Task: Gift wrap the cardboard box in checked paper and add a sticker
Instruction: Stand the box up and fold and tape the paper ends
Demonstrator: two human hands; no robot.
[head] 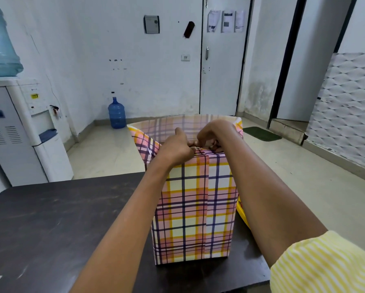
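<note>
Head view shows a wide dark wooden table (50, 218), and the tall parcel stands upright on its right part, close to the near edge. The glossy checked paper in pink, yellow and dark blue (183, 208) covers the whole near face, so the cardboard box itself is hidden under it. I judge the parcel stands on end so that the top is open to work on. A vertical overlap seam (207, 197) runs down the middle of the near face, turned toward the person so it can be watched. Above the box top the paper rises as a loose open collar (168, 125), not yet folded down; the top end remains to be closed, and the sticker is not yet on.

Both hands meet at the upper end of the seam. The left hand (176, 149) has curled fingers and a raised thumb, and it lies against the paper edge, probably to keep the overlap from slipping; whether it pinches something I cannot tell. The right hand (216, 135) bends down from above, and its fingertips seem to pinch a small pale piece (197, 148), perhaps tape; it is too small to be sure.

A bright yellow object (243, 212) shows just beside the parcel on the right, mostly hidden.
</note>
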